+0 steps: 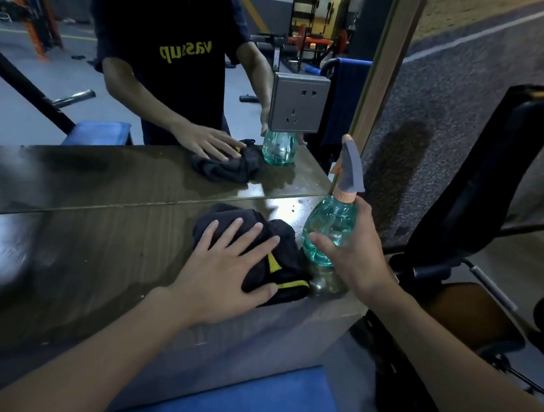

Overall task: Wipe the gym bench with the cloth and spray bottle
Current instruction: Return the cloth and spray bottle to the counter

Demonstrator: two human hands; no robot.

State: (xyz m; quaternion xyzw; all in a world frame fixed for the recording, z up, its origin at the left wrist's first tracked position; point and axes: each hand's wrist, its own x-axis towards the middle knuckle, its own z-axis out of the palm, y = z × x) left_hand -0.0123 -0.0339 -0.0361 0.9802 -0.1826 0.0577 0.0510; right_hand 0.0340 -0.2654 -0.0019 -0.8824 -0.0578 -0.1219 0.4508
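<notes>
- Mirror (76,65): flat glass rising from the ledge's back edge, wood-look frame on its right side. It repeats the person, cloth and bottle.
- Ledge (70,267): long, dark wood-grain top, glossy with light glare; plain grey front face.
- Bench (491,170): black padded backrest, tilted up, on a dark metal frame. It stands right of the ledge's right end.
- Blue pad (257,407): flat, matte, below the ledge's front edge.
- Cloth (288,241): black soft fabric with yellow trim, bunched in folds near the ledge's right front corner.
- Bottle (333,223): clear teal ribbed plastic, bulbous, with an orange collar and grey trigger head. It leans slightly, just right of the cloth at the ledge's right end; can't tell if its base rests on the top.
- Left hand (225,275): palm down, fingers straight and spread, pressing flat on the cloth.
- Right hand (356,252): thumb and fingers wrapped round the bottle's body.
- Socket (298,104): grey square plate on the mirror.
</notes>
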